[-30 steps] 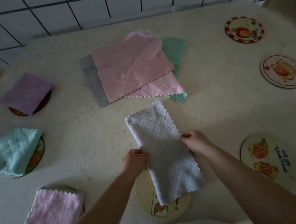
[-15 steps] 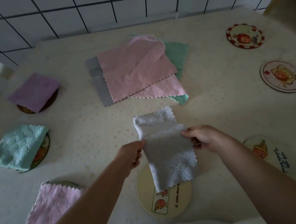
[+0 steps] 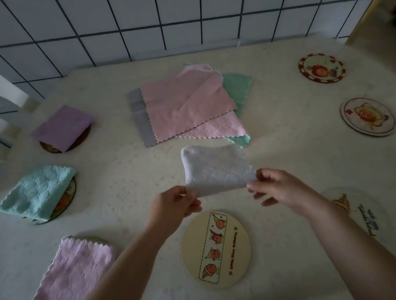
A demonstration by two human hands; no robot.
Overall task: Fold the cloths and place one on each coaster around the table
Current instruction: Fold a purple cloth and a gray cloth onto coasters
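Folded white quilted cloth [image 3: 214,169]: left hand [image 3: 174,206] and right hand [image 3: 279,188] are pinching its near corners, holding it above the cream tabletop [image 3: 283,152]. Round yellow fruit-print coaster [image 3: 215,249] is lying bare at six o'clock of the cloth.

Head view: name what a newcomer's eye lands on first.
First, the folded white cloth held up at centre, pinched at its near corners by the left hand and right hand. Just below waits a bare yellow coaster. Behind, the loose pile of cloths, pink on top, lies mid-table.
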